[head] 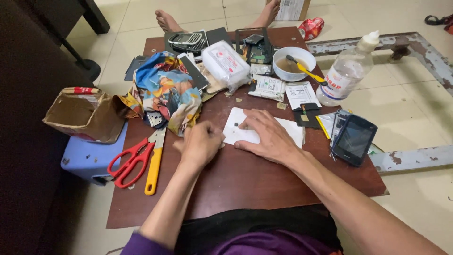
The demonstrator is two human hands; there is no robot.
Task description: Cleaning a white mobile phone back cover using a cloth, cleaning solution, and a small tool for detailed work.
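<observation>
My right hand [264, 134] lies flat with spread fingers on a white phone back cover [236, 123] that rests on a sheet of white paper [292, 130] in the middle of the brown table [245, 179]. My left hand [200, 144] is curled into a loose fist at the cover's left edge, touching it; whatever it may pinch is hidden. A yellow-handled utility knife [155, 163] and red scissors [130, 163] lie just left of my left hand.
A colourful cloth [165, 92], phone parts, a wrapped white pack [226, 61], a white bowl [293, 62] with a yellow-handled brush, a clear bottle [347, 71] and a dark phone [355, 139] crowd the table. A torn cardboard box [82, 113] sits on a blue stool. Someone's bare feet [165, 21] rest beyond.
</observation>
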